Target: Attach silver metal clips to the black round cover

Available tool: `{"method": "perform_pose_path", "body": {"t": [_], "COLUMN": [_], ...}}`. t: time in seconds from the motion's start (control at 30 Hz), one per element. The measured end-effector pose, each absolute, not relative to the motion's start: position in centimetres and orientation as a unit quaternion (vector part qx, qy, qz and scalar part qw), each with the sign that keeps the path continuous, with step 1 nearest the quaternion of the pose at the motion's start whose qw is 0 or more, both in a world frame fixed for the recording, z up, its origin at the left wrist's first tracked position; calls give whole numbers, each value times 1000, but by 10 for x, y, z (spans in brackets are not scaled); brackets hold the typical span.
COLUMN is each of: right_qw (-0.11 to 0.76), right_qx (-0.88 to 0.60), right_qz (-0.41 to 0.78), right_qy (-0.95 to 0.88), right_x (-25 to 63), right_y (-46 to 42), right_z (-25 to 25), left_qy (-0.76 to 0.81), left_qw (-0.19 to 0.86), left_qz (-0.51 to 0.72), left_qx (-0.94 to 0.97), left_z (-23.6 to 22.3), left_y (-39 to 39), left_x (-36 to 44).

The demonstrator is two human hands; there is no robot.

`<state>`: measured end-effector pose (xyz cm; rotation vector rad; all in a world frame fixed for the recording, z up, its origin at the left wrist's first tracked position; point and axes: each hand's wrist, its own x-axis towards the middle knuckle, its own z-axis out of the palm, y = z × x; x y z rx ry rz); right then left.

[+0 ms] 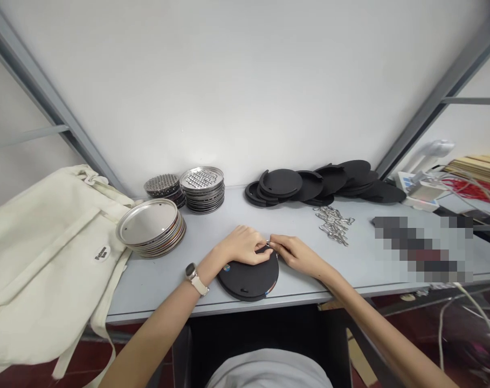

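A black round disc (pixel 245 281) lies at the table's front edge, with a coloured strip showing along its lower right rim. My left hand (pixel 245 245) is closed on the disc's upper right edge, thumb lying over its face and fingers curled. My right hand (pixel 294 252) pinches a small silver metal clip (pixel 268 243) at that same edge, fingertips almost touching my left hand. The fingers mostly cover the clip, so whether it passes through the disc is hidden. Similar metal clips (pixel 333 223) lie in a loose pile to the right.
Behind, black discs (pixel 281 183) overlap along the wall. Stacked silver plates (pixel 147 223) and textured grater-like metal discs (pixel 202 180) stand at left, beside a cream canvas bag (pixel 67 258). A white device (pixel 422 191), red cords (pixel 471 188) and a blurred-out item (pixel 425 250) are at right.
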<state>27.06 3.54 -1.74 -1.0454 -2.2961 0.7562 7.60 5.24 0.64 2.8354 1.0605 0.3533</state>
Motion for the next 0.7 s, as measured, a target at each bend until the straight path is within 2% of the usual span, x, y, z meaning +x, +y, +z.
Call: {"method": "perform_pose_path", "body": {"t": [0.7], "right_qw": [278], "right_qx": [-408], "right_qz": [280], "right_qy": [-823], "right_x": [275], "right_y": [31], "right_z": [-19], "left_qy": [341], "left_qw": [58], "left_qz": [134], "left_qx": [929], "left_z": [7], "left_y": [53], "left_x": [75]}}
